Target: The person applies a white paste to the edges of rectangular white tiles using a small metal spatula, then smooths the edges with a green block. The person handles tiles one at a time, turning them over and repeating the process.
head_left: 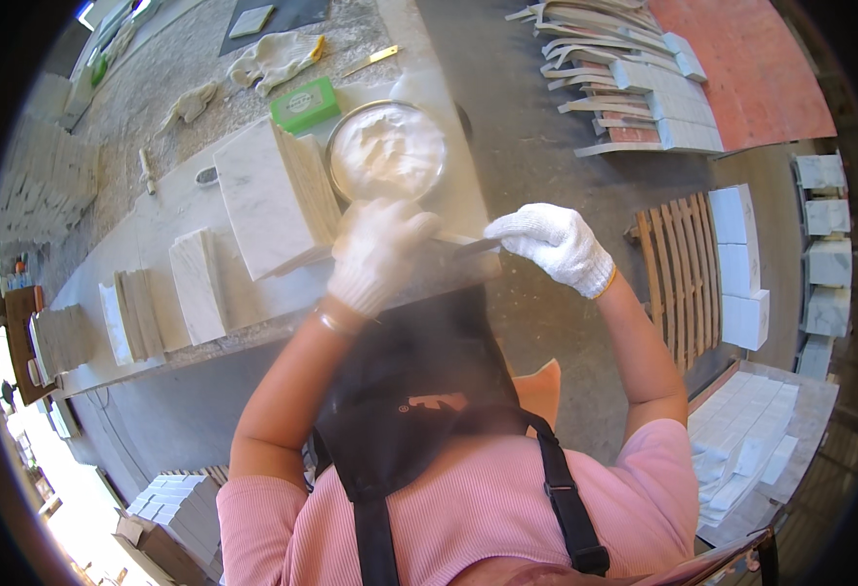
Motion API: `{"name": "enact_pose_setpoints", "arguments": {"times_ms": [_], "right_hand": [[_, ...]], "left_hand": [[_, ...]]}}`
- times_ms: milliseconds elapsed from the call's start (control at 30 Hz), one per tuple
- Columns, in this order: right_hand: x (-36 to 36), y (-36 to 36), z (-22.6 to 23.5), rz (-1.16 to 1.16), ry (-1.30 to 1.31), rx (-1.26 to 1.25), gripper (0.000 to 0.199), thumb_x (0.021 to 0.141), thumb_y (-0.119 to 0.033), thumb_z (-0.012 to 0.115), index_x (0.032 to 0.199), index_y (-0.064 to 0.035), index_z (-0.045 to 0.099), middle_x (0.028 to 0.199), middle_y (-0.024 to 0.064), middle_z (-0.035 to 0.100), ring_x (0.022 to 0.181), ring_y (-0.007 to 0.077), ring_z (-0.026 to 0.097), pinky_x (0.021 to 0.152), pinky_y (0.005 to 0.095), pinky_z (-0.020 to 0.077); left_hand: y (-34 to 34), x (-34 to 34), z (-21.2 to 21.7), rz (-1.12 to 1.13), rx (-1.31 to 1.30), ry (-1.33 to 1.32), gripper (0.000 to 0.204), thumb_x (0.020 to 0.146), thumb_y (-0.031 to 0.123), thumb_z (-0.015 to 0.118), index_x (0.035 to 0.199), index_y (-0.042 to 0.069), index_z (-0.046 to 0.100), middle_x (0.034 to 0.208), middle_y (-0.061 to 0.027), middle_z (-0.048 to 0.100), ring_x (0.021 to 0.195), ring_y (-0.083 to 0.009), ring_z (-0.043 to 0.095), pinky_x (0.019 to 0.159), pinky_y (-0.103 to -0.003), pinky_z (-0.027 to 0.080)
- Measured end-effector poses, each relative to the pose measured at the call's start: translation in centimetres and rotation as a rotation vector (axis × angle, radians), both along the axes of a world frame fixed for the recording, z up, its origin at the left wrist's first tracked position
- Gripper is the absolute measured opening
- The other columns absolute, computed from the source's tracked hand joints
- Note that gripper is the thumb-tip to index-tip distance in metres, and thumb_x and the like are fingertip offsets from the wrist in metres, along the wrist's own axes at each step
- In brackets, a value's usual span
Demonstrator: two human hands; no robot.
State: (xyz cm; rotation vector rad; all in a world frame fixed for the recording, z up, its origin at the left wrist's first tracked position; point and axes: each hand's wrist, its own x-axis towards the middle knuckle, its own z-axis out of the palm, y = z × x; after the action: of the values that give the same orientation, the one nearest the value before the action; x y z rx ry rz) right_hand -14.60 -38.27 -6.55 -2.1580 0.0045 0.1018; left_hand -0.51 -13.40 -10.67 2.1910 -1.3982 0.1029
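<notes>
My left hand (pixel 380 249), in a white knit glove and smeared by motion, is over the table's front edge beside the bowl. Its fingers are curled near a thin pale strip (pixel 456 237), too blurred to name. In a like glove, my right hand (pixel 551 244) pinches a dark flat blade-like tool (pixel 476 247), which points left toward that strip. Just beyond my left hand sits a round bowl (pixel 332 156) of white paste (pixel 390 151). Left of it, marble tiles (pixel 268 200) stand in a leaning stack.
A green box (pixel 304 105), a yellow-handled knife (pixel 370 61) and loose gloves (pixel 275 61) lie farther back on the table. Smaller tile stacks (pixel 198 283) line its front edge. To the right are a wooden pallet (pixel 678 278) and white blocks (pixel 741 269) on the floor.
</notes>
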Motion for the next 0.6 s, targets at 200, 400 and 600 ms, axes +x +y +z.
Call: {"name": "enact_pose_setpoints", "arguments": {"times_ms": [200,400,600], "right_hand": [[1.8,0.2,-0.3,0.061,-0.036,0.077,0.024,0.092,-0.003,0.074,0.114,-0.0084,0.081,0.106,0.0101,0.078,0.094,0.0257,0.073,0.087,0.0358,0.0570],[1.2,-0.4,-0.4,0.055,0.033,0.124,0.023,0.091,-0.002,0.073,0.113,-0.0072,0.081,0.105,0.0104,0.078,0.094,0.0261,0.073,0.087,0.0356,0.0571],[-0.3,0.3,-0.4,-0.003,-0.099,-0.058,0.024,0.094,-0.007,0.069,0.114,-0.0102,0.081,0.106,0.0105,0.078,0.096,0.0274,0.072,0.088,0.0380,0.0561]], "left_hand": [[0.0,0.0,0.1,-0.022,-0.044,-0.020,0.011,0.081,0.017,0.071,0.091,0.017,0.073,0.084,-0.0054,0.067,0.084,-0.0289,0.068,0.073,-0.044,0.053],[-0.2,0.2,-0.2,-0.017,-0.094,-0.045,0.009,0.081,0.015,0.069,0.089,0.016,0.072,0.082,-0.0055,0.065,0.081,-0.0290,0.067,0.071,-0.044,0.053],[0.1,0.1,0.1,-0.009,0.007,0.015,0.014,0.083,0.017,0.072,0.097,0.017,0.075,0.093,-0.0038,0.073,0.091,-0.0291,0.070,0.080,-0.044,0.052]]}}
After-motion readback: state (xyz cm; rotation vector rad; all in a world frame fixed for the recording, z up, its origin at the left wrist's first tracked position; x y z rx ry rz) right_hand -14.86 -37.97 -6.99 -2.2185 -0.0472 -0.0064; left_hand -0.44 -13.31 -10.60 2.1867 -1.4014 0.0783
